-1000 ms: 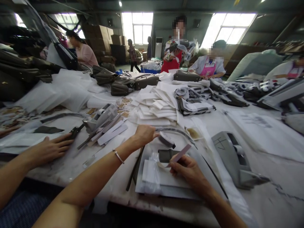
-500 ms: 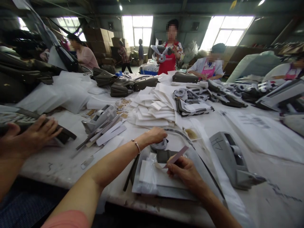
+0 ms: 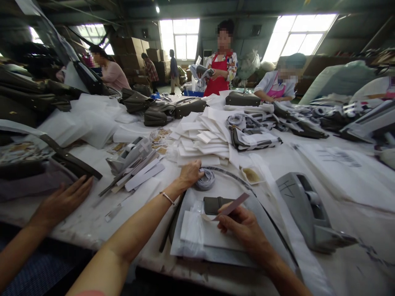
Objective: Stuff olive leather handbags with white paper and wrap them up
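My left hand (image 3: 190,174), with a bracelet at its wrist, has its fingers curled on the left edge of a coiled strap (image 3: 207,180) in grey wrapping. My right hand (image 3: 242,224) pinches a thin mauve-grey paper strip (image 3: 236,203) between thumb and fingers. Below it lies a flat bag (image 3: 257,216) with dark piped edges, covered by a pale sheet. On the bag rest a dark rectangular flap or tab (image 3: 212,204), partly behind my right hand, and a white padding sheet (image 3: 189,232) with clear plastic over it.
A co-worker's hand (image 3: 66,201) rests beside a dark bag (image 3: 74,166) at left. Tape dispensers (image 3: 304,209) (image 3: 131,154) flank me. Loose strips (image 3: 145,174), white sheets (image 3: 200,135), a small dish (image 3: 251,174) and dark bags (image 3: 189,107) lie around. Other people work across the table.
My left hand has shifted left from above the coil to its left edge, showing more of it. My right hand stays with the strip. The co-worker's hand has moved down and right.
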`<act>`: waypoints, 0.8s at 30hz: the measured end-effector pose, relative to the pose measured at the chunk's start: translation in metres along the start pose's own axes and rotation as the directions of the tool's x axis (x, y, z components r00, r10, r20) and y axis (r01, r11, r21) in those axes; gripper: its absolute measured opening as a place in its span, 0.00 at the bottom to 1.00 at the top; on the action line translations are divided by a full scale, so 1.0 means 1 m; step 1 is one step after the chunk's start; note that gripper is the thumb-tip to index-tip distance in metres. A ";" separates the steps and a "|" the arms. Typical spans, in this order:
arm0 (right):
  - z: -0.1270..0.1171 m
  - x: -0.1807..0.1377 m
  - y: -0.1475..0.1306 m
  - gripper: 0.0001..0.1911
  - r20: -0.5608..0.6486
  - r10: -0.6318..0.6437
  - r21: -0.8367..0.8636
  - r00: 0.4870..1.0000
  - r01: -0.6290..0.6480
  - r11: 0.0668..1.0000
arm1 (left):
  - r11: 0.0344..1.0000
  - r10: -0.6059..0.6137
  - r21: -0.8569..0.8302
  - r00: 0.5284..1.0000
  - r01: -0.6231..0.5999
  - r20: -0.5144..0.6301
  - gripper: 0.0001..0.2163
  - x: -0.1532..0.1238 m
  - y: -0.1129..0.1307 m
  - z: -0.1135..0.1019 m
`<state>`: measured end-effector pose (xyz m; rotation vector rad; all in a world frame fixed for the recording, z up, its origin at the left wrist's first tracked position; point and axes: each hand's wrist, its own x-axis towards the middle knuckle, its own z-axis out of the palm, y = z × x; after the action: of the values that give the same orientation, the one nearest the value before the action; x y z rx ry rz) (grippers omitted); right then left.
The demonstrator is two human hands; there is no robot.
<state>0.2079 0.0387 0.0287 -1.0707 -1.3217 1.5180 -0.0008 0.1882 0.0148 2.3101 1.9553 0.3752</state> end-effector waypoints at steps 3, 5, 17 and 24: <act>-0.003 0.000 -0.012 0.14 -0.102 -0.123 0.009 0.987 0.125 0.992 | 0.997 -0.011 -0.071 1.000 0.012 0.009 0.20 0.000 -0.005 0.003; -0.005 0.003 -0.025 0.12 -0.127 -0.199 0.000 0.972 0.201 0.980 | 0.993 0.003 -0.114 1.000 0.000 0.025 0.20 0.000 -0.008 0.004; -0.002 0.100 -0.025 0.04 0.256 -0.412 -0.618 0.874 0.476 0.625 | 0.959 -0.015 -0.282 0.999 0.001 -0.047 0.09 -0.001 -0.015 0.010; 0.005 0.110 -0.014 0.07 0.362 -0.456 -0.820 0.813 0.511 0.259 | 0.910 0.013 -0.411 0.996 -0.047 -0.086 0.06 -0.005 -0.014 0.004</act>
<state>0.1726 0.1435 0.0342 -1.0262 -2.3561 0.2308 -0.0137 0.1861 0.0073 2.0783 1.6697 0.8121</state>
